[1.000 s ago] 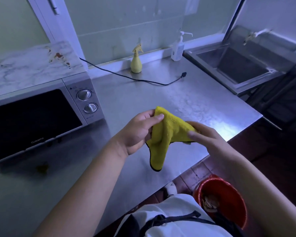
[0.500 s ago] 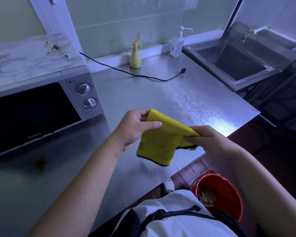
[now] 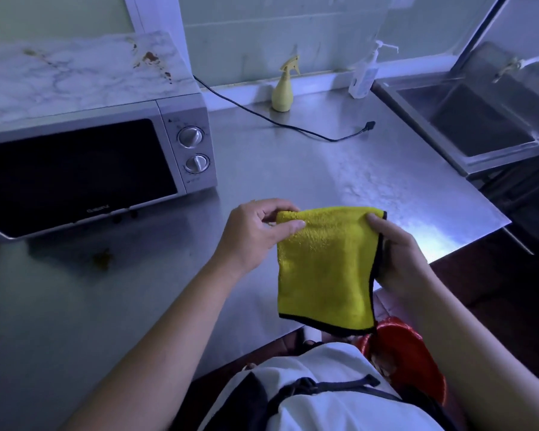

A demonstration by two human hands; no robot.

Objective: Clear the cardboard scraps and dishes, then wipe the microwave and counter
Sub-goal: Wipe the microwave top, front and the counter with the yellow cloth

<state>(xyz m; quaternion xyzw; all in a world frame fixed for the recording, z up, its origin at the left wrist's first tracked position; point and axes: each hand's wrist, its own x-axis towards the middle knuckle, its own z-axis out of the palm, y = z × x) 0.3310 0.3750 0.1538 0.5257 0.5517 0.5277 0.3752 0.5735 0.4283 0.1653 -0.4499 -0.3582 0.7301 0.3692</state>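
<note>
Seemingly scraps are cleared; left hand (image 3: 255,234) and right hand (image 3: 395,256) pinch the yellow cloth (image 3: 324,269), with the stained microwave (image 3: 84,132) beyond the left hand unwiped.

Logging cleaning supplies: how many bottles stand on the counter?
2: a yellow spray bottle at the back, and a clear pump bottle right of it, beside the sink.

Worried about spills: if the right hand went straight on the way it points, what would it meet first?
Likely the black cord on the counter, then the yellow spray bottle behind it; height is hard to judge.
</note>
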